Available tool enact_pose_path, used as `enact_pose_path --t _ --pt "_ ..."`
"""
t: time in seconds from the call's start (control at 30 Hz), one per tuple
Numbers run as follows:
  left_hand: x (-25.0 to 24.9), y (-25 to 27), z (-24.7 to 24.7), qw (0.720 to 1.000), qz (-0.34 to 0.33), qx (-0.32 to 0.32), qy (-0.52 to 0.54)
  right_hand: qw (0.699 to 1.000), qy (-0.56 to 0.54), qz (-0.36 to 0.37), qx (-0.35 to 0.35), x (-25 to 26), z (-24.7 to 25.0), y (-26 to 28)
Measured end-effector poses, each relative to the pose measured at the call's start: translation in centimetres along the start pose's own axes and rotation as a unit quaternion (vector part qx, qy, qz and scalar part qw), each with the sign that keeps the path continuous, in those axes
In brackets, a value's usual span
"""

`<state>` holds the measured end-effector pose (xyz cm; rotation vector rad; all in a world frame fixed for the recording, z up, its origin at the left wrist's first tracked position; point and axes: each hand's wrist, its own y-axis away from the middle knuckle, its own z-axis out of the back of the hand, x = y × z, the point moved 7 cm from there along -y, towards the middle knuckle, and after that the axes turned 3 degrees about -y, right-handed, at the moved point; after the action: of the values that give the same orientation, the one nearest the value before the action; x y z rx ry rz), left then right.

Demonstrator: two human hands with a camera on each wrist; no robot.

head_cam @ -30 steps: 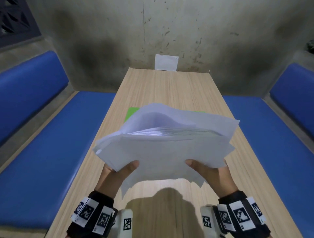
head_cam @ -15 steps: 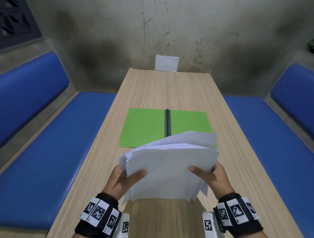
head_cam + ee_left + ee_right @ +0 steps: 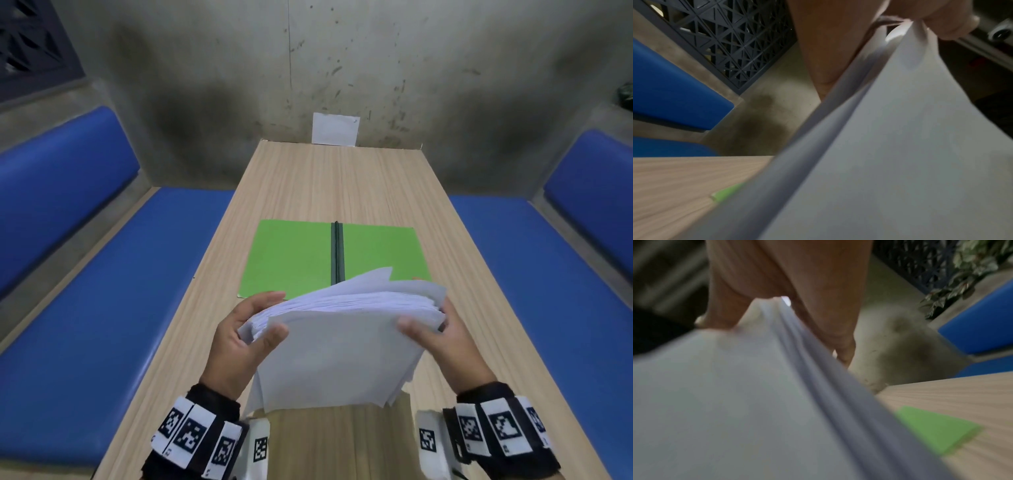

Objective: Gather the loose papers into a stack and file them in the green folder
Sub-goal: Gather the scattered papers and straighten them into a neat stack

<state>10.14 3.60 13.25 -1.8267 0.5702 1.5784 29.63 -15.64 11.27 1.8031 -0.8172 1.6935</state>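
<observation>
A thick stack of white papers [image 3: 342, 346] stands tilted above the near part of the wooden table [image 3: 335, 185]. My left hand [image 3: 246, 329] grips its left edge, thumb on the front sheet and fingers behind. My right hand [image 3: 435, 329] grips the right edge the same way. The green folder [image 3: 294, 260] lies open and flat just beyond the stack, with a dark spine down its middle. In both wrist views the papers [image 3: 900, 154] [image 3: 725, 394] fill most of the picture, blurred, with a green folder corner [image 3: 727, 193] [image 3: 931, 426] beside them.
Blue bench seats [image 3: 102, 291] [image 3: 548, 274] run along both long sides of the table. A small white card [image 3: 335, 129] leans on the concrete wall at the far end. A dark lattice grille [image 3: 729, 37] stands at the left, and a leafy plant [image 3: 962, 272] at the right.
The fanned, spread papers have been drawn together into a narrower stack and lowered toward me. The green folder, mostly hidden a second ago, now shows fully. Both hands moved inward.
</observation>
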Motion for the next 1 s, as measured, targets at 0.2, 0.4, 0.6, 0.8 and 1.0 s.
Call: enact_pose_path --t 0.2,0.4,0.6,0.8,1.0 --pt "-2.2 0.0 -1.5 0.991 -0.068 -0.115 -0.009 0.987 -0.037 0.052 -0.148 3.6 -1.6 -0.8" --pt "-1.4 -0.3 -0.9 0.991 -0.071 -0.104 -0.047 0.977 -0.016 0.047 -0.206 2.2 -0.8 -1.5" --pt "0.3 0.0 0.1 0.999 -0.027 -0.023 -0.031 0.998 -0.03 0.024 -0.049 0.5 -1.2 -1.8" --pt "6.4 1.2 0.2 0.987 0.139 0.027 -0.082 0.996 -0.031 -0.07 0.034 -3.5 -1.2 -1.0" --pt "7.3 1.3 0.7 0.98 0.184 -0.023 -0.066 0.989 0.005 -0.134 0.059 -6.6 -0.6 0.2"
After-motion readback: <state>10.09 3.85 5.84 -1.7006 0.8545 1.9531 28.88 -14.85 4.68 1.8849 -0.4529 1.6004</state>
